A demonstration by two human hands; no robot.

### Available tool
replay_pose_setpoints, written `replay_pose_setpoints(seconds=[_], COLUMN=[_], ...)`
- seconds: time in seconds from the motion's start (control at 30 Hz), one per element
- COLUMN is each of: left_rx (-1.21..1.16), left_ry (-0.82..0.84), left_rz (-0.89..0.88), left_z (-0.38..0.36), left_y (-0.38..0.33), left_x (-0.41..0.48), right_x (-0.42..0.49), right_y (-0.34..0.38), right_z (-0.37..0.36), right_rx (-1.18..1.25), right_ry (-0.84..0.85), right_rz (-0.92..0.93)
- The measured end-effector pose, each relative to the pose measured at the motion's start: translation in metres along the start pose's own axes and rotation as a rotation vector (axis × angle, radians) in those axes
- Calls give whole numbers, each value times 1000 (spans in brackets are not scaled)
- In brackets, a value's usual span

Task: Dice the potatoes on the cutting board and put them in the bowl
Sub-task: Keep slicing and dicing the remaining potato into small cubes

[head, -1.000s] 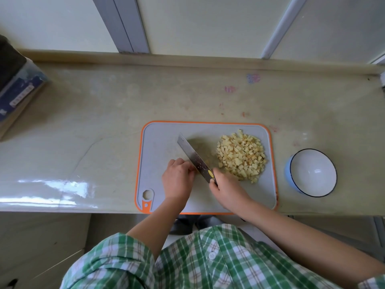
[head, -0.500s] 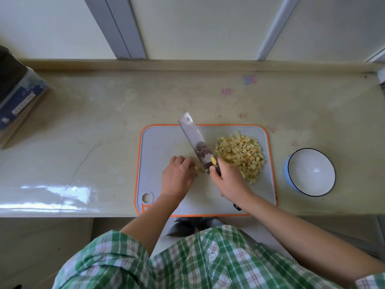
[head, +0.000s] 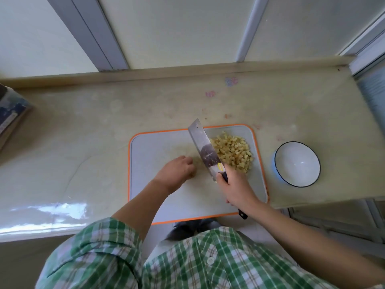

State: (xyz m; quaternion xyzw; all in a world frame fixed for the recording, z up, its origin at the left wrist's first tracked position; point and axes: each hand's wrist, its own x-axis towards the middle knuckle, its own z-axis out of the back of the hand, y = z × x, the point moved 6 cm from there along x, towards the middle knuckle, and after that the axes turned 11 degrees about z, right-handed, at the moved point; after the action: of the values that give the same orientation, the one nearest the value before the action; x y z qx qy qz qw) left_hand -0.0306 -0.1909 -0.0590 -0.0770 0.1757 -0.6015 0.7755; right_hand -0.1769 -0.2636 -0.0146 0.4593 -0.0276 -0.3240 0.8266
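On the board (head: 150, 155), mid-counter: the right hand (head: 235, 186) is wrapped round the knife (head: 203, 147) handle, blade lifted and tilted, tip over the board's far edge. The left hand (head: 177, 172) rests just left of the blade, fingers curled under. Blur hides whether anything is pinched beneath them; cannot tell. The dice (head: 231, 151) are heaped on the board's right half, just right of the blade. The bowl (head: 296, 163) stands just beside the board's right edge, nothing in it.

Judgement: dicing looks nearly done, and any pale scraps by the left knuckles would be the last.
- Tuck fingertips behind the knuckles.
- Run the blade's flat against the knuckles, with short strokes.
- Sweep strays right into the heap.

Edges and room:
- The heap sits near the board's right edge, so the path to the bowl is short.
- Counter (head: 83, 142) ends not far right of the bowl, so avoid nudging it that way.
- The board's near edge lies at the counter's front lip, perhaps over it. Hard pressure there could tip it.
- A broad run of counter lies left of the board, with a box (head: 10, 115) well apart at the far left.
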Motion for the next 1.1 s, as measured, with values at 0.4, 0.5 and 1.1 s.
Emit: replay_pose_setpoints(seconds=[0.4, 0.5, 1.1], left_rx=[-402, -431, -236], left_ry=[-195, -222, -265], left_rz=[694, 666, 544], left_z=[-8, -6, -5], left_y=[5, 8, 14], left_x=[-38, -42, -45], right_x=[6, 4, -3], right_y=[11, 11, 7], right_z=[-18, -21, -28], right_rx=[-161, -160, -139], right_ry=[74, 89, 48], right_rz=[16, -7, -48])
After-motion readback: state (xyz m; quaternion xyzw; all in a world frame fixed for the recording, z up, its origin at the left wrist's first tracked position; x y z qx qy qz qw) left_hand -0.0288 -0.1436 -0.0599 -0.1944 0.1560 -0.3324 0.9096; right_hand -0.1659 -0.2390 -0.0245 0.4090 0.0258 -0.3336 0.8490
